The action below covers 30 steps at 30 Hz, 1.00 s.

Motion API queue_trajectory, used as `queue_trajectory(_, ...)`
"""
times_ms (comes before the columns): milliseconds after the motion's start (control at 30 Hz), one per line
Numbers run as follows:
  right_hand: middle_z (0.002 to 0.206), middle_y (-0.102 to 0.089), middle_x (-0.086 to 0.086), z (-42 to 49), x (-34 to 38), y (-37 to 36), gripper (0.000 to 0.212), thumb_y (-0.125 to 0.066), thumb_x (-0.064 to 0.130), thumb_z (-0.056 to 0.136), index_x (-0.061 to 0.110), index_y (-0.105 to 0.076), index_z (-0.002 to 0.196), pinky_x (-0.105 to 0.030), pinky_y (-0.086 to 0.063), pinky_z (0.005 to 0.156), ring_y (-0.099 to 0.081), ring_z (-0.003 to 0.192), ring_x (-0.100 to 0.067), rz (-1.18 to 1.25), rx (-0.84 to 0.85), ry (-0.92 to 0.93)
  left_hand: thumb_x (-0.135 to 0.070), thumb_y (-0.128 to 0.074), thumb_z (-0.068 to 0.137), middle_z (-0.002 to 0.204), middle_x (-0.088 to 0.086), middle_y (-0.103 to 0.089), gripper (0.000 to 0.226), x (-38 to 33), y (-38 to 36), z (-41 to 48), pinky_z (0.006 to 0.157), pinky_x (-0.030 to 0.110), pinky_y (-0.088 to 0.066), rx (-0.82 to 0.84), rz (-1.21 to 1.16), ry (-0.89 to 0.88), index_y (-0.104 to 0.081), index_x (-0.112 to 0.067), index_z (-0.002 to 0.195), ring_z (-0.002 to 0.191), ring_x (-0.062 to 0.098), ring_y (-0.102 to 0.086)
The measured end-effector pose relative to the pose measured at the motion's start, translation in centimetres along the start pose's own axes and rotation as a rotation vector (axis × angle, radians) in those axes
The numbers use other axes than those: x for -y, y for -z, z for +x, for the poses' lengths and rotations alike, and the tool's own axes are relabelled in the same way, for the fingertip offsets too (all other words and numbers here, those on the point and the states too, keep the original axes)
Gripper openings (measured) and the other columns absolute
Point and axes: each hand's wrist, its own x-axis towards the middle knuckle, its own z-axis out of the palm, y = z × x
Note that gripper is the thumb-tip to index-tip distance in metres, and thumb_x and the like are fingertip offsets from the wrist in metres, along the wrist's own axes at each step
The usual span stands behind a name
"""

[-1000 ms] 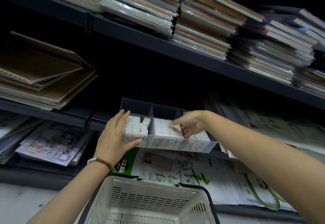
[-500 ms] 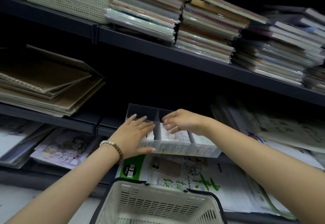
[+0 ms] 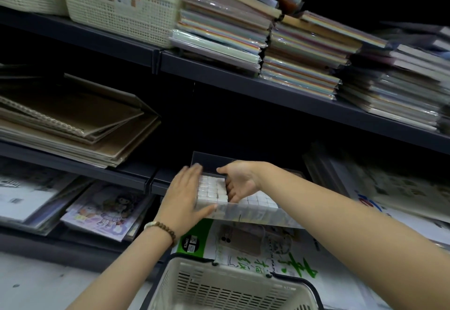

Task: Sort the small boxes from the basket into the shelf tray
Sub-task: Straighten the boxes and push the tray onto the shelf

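A clear divided tray point(image 3: 255, 214) stands on the middle shelf, packed with rows of small white boxes point(image 3: 211, 189). My left hand point(image 3: 182, 197) lies flat against the tray's left side, fingers straight, thumb along the front wall. My right hand point(image 3: 239, 179) reaches over the tray, its fingers pressing against the right side of the left block of boxes. The two hands flank that block. More white boxes point(image 3: 259, 200) fill the compartment to the right. The cream basket point(image 3: 219, 285) hangs below, its inside mostly out of sight.
Stacks of wrapped coloured paper point(image 3: 280, 49) and cream baskets point(image 3: 117, 0) fill the top shelf. Brown sketchbooks point(image 3: 73, 124) lie left of the tray. Paper packs point(image 3: 243, 246) and a picture book point(image 3: 102, 210) lie on the lower shelf.
Both hands have closed in on the left block of boxes. My right hand moved left and turned its fingers down beside the boxes. The view tilted upward.
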Motion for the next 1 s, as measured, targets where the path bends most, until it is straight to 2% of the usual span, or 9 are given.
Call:
queue_trajectory(100,0.139,-0.044,-0.022,0.3,0.1,-0.1,0.051,-0.032,0.029,0.103,-0.005,-0.030,0.141,-0.041,-0.043,0.095,-0.045,0.127,-0.033,-0.053,0.001,-0.019,-0.051,-0.074,0.067,0.147,-0.002,-0.034,0.108,0.3,-0.2,-0.9,0.104,0.021,-0.031,-0.015,-0.424,0.267,-0.011,-0.017,0.148,0.134,0.014,-0.033)
queue_trajectory(167,0.141,-0.041,-0.024,0.4,0.2,-0.3,0.052,-0.035,0.027,0.102,-0.005,-0.027,0.142,-0.042,-0.042,0.101,-0.044,0.129,-0.035,-0.069,-0.022,-0.028,-0.049,-0.075,0.067,0.130,-0.008,-0.052,0.089,0.4,-0.8,-1.1,0.089,0.014,-0.038,-0.015,-0.410,0.245,-0.030,-0.025,0.140,0.120,0.010,-0.050)
queue_trajectory(233,0.142,-0.040,-0.024,0.5,0.1,-0.3,0.052,-0.036,0.024,0.102,-0.006,-0.026,0.143,-0.041,-0.041,0.101,-0.045,0.128,-0.034,-0.077,-0.036,-0.022,-0.051,-0.073,0.068,0.124,-0.009,-0.058,0.078,0.4,-1.0,-1.1,0.086,0.017,-0.045,-0.046,-0.359,0.204,-0.038,-0.029,0.134,0.111,0.008,-0.056)
queue_trajectory(333,0.143,-0.038,-0.025,0.6,0.0,-0.2,0.051,-0.037,0.021,0.102,-0.004,-0.023,0.144,-0.037,-0.043,0.099,-0.046,0.127,-0.032,-0.096,-0.033,-0.007,-0.058,-0.070,0.067,0.122,-0.008,-0.060,0.080,0.8,-1.2,-1.1,0.083,0.024,-0.049,-0.084,-0.277,0.209,-0.038,-0.029,0.135,0.108,0.009,-0.057)
queue_trajectory(433,0.148,-0.029,-0.027,0.5,0.0,-0.1,0.057,-0.039,0.022,0.101,-0.005,-0.017,0.146,-0.037,-0.038,0.108,-0.039,0.134,-0.033,-0.136,-0.041,-0.024,-0.062,-0.068,0.065,0.119,-0.006,-0.060,0.083,0.7,-1.3,-1.2,0.078,0.024,-0.047,-0.083,-0.239,0.236,-0.036,-0.031,0.136,0.110,0.011,-0.051)
queue_trajectory(533,0.151,-0.024,-0.027,0.1,0.5,-0.1,0.059,-0.042,0.022,0.101,-0.005,-0.015,0.146,-0.030,-0.045,0.096,-0.035,0.137,-0.032,-0.262,-0.082,-0.040,-0.065,-0.067,0.065,0.119,-0.005,-0.059,0.086,1.0,-1.3,-1.1,0.081,0.028,-0.049,-0.062,-0.238,0.265,-0.034,-0.033,0.138,0.112,0.013,-0.049)
queue_trajectory(600,0.149,-0.028,-0.027,0.3,0.6,-0.3,0.056,-0.043,0.018,0.100,-0.005,-0.019,0.145,-0.029,-0.048,0.090,-0.039,0.134,-0.033,-0.315,-0.135,-0.037,-0.064,-0.067,0.065,0.119,-0.005,-0.060,0.086,1.0,-1.4,-1.1,0.083,0.030,-0.049,-0.069,-0.238,0.258,-0.034,-0.033,0.138,0.112,0.014,-0.050)
queue_trajectory(700,0.146,-0.033,-0.028,0.5,0.5,-0.8,0.055,-0.048,0.013,0.098,-0.004,-0.023,0.144,-0.032,-0.048,0.093,-0.044,0.130,-0.034,-0.369,-0.200,-0.025,-0.065,-0.066,0.065,0.117,-0.005,-0.061,0.086,0.8,-1.6,-1.2,0.080,0.027,-0.047,-0.112,-0.200,0.242,-0.035,-0.032,0.138,0.110,0.015,-0.051)
queue_trajectory(1000,0.138,-0.045,-0.026,0.5,0.3,-0.8,0.048,-0.049,0.013,0.097,-0.004,-0.034,0.139,-0.027,-0.052,0.082,-0.055,0.120,-0.031,-0.400,-0.234,0.001,-0.069,-0.064,0.061,0.118,-0.005,-0.060,0.091,1.1,-1.6,-1.4,0.081,0.026,-0.046,-0.107,-0.231,0.264,-0.035,-0.031,0.139,0.110,0.013,-0.049)
